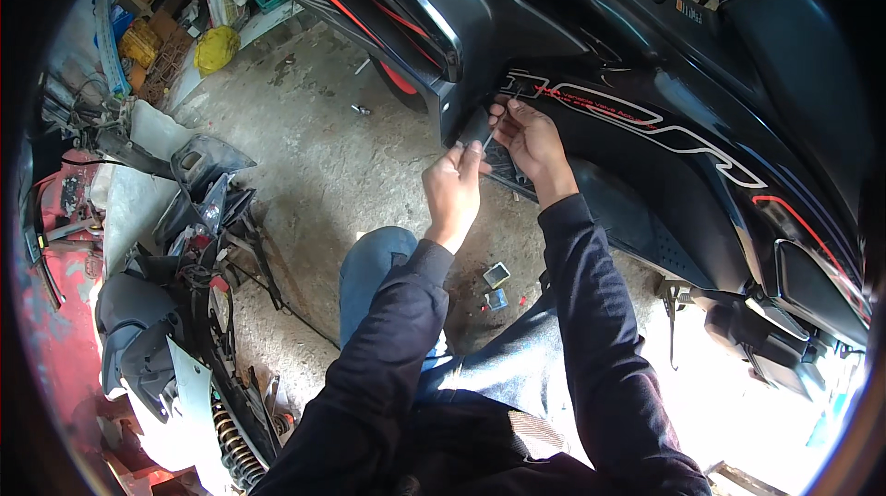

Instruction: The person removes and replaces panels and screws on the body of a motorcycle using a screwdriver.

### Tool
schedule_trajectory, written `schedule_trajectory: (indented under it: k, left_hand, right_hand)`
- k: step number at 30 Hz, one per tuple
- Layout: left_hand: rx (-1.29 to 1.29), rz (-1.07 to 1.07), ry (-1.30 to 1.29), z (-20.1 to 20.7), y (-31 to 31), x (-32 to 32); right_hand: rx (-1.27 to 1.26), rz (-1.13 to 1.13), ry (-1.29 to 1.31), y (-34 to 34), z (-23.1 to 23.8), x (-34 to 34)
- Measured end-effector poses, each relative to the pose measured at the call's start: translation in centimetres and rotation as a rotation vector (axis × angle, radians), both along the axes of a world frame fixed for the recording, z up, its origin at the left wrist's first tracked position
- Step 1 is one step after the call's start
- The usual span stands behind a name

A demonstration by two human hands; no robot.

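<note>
A black scooter [637, 173] with red and silver trim fills the upper right. Close to its footboard side, my two hands meet. My left hand [452, 191] is closed, with thumb and fingers pinching the lower end of a thin metal rod [495, 138]. Higher up and to the right, my right hand [532, 141] is closed too, its fingertips on the upper part of the same rod. The rod runs slantwise between the hands; its ends are hidden by my fingers, so its exact kind cannot be made out.
On the concrete floor [305, 127] lie a small metal part [361, 109] and two small open boxes [496, 274] near my knees. Dismantled scooter parts [148, 321] and a coil spring [235, 445] crowd the left. A yellow bag [216, 49] sits at the far left.
</note>
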State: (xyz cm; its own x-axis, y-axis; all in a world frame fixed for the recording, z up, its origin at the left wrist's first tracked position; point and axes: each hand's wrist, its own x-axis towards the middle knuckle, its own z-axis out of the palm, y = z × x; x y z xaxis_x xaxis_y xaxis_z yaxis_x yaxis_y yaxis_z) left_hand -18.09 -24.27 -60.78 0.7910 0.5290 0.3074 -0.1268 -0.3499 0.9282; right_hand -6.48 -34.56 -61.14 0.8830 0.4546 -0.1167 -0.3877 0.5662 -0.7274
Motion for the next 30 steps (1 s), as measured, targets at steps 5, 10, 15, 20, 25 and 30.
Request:
schedule_trajectory:
  k: [5,10,15,20,25,30]
  left_hand:
    - [-1.422,-0.393,0.224,-0.6,2.8,0.8]
    - [-0.841,-0.180,0.440,1.1,1.6,0.3]
    - [-0.920,-0.259,0.225,0.7,2.7,-0.2]
    - [-0.093,-0.161,0.070,1.4,2.3,0.8]
    - [-0.353,-0.273,0.301,3.3,2.7,1.2]
    - [-0.309,-0.285,0.217,1.3,4.2,2.1]
  right_hand:
    - [0.025,0.062,0.009,0.7,1.0,-0.5]
    - [-0.011,-0.018,0.048,0.0,-0.5,0.6]
    - [0.003,-0.008,0.030,1.2,-0.4,0.4]
    - [-0.034,-0.058,0.066,1.8,-0.3,0.3]
    - [-0.106,0.012,0.122,1.2,-0.2,0.5]
    - [0.012,0.019,0.143,2.2,1.8,-0.8]
